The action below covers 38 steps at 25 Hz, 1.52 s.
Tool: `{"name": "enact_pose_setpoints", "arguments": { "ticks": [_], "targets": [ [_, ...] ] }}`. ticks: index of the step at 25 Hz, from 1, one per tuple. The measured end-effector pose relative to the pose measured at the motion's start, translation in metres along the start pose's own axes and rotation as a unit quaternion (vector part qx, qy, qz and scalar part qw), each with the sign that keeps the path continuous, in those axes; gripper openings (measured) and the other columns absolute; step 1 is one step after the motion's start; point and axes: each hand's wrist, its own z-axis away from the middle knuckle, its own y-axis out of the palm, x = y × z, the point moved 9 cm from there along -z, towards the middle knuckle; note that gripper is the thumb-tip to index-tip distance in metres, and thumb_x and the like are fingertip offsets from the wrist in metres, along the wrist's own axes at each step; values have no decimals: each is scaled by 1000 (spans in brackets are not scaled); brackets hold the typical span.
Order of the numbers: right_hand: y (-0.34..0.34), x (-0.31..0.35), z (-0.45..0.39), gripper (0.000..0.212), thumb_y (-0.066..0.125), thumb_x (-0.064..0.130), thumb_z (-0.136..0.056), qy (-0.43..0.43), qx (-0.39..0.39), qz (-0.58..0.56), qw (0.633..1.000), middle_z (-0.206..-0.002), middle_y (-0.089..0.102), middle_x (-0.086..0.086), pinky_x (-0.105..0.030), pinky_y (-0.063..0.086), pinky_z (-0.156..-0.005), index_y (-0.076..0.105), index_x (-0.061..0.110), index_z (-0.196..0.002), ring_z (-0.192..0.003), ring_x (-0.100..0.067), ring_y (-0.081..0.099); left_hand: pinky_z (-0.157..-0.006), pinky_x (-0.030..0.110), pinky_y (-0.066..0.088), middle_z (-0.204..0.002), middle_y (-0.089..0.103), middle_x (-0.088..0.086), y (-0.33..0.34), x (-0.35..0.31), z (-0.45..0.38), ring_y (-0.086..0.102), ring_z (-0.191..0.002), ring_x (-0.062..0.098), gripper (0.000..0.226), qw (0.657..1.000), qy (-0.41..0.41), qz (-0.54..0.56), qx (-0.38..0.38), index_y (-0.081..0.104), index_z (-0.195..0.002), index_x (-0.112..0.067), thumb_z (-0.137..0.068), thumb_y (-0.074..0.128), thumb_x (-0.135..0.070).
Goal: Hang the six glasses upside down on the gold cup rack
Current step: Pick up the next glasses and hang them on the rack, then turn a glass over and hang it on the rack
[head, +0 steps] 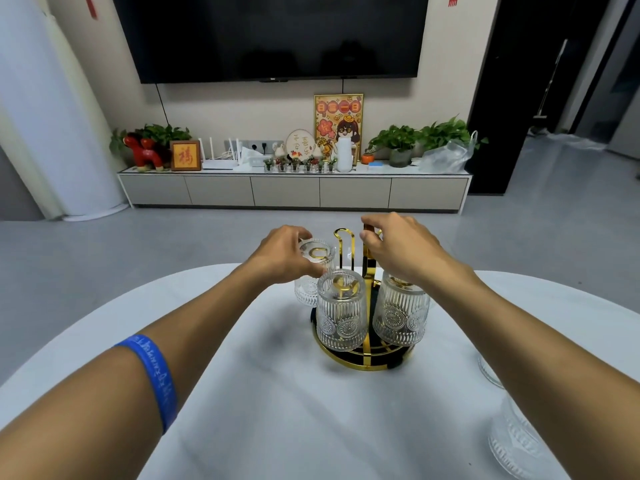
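The gold cup rack (367, 363) stands on the white table (284, 410) in front of me. Two embossed glasses hang upside down on its near pegs: one at the front (341, 315) and one to the right (401, 315). My left hand (285, 256) grips a third upside-down glass (313, 268) over a peg on the rack's left side. My right hand (398, 247) pinches the top of the rack's gold handle (367, 233). Two more glasses show at the table's right edge, one small (488, 370) and one nearer (519, 445), both partly cut off.
The table's rounded far edge lies just behind the rack. Beyond it are grey floor, a low TV cabinet (294, 190) with plants and ornaments, and a large dark television (277, 36) on the wall.
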Motion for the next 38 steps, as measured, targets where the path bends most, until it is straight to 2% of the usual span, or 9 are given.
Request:
{"name": "enact_pose_setpoints", "arguments": {
  "ticks": [5, 11, 16, 20, 24, 28, 32, 35, 38],
  "targets": [
    [2, 1, 5, 35, 42, 36, -100, -3, -11, -32, 999, -118, 69, -14, -49, 51, -85, 59, 13, -121, -106, -37, 59, -93, 38, 51, -134, 61, 10, 5, 9, 4, 59, -115, 27, 83, 999, -18, 38, 6, 50, -138, -10, -67, 86, -33],
    [-7, -15, 28, 50, 36, 43, -102, 15, 26, -110, 993, -151, 46, -8, -40, 35, -105, 36, 27, -149, -136, -29, 43, -106, 41, 42, -152, 41, 9, 4, 11, 22, 43, -135, 29, 95, 995, -45, 88, 14, 25, -153, -21, -76, 81, -22],
    [-24, -61, 165, 36, 51, 23, -100, 54, -98, -121, 986, -143, 57, -3, -37, 35, -105, 58, 18, -135, -134, -26, 46, -94, 13, 43, -134, 60, -6, -12, -9, 151, 56, -121, 5, 52, 917, -7, 289, -277, 49, -140, -21, -89, 58, -15],
    [-37, -84, 252, 42, 63, 11, -89, 88, -202, -22, 975, -144, 54, -8, -52, 36, -105, 60, 13, -131, -137, -35, 42, -101, 18, 42, -132, 56, -18, 75, -45, 225, 52, -123, -1, 52, 898, -20, 413, -150, 47, -142, -27, -93, 55, -10],
    [-9, -128, 265, 92, 67, 53, -80, 269, -38, 38, 962, -164, 15, -9, -49, 36, -102, 21, 19, -152, -140, -36, 32, -92, 21, 43, -133, 55, -5, 111, -45, 249, 52, -119, 8, 56, 914, -74, 389, -85, 48, -141, -27, -92, 48, 1],
    [5, -135, 254, 80, 65, 48, -79, 297, 50, 81, 950, -143, 39, -13, -41, 43, -84, 30, 13, -142, -114, -39, 48, -90, 22, 46, -130, 55, -8, 109, -43, 257, 52, -115, 7, 57, 928, -75, 359, -68, 52, -136, -29, -90, 47, 3],
    [-14, -113, 246, 70, 78, 47, -58, 310, 3, -111, 944, -119, 54, -3, -33, 42, -74, 55, 21, -118, -102, -27, 57, -77, 20, 47, -123, 64, -5, 90, -42, 251, 60, -108, 7, 43, 920, -91, 380, -25, 62, -114, -33, -87, 55, -1],
    [-17, -62, 234, 71, 83, 51, -47, 257, -67, -417, 869, -114, 64, 4, -32, 49, -81, 63, 27, -111, -105, -15, 63, -85, 31, 52, -114, 72, -3, 77, -52, 243, 67, -103, 10, 41, 870, -100, 478, 65, 66, -116, -27, -76, 74, -28],
    [-21, -15, 213, 75, 85, 45, -52, 200, -60, -550, 809, -123, 66, -7, -51, 48, -101, 64, 21, -120, -113, -27, 64, -91, 37, 53, -115, 74, 3, 34, -51, 230, 69, -106, 19, 45, 833, -69, 546, 54, 69, -115, -21, -72, 76, -28]
  ]
}}
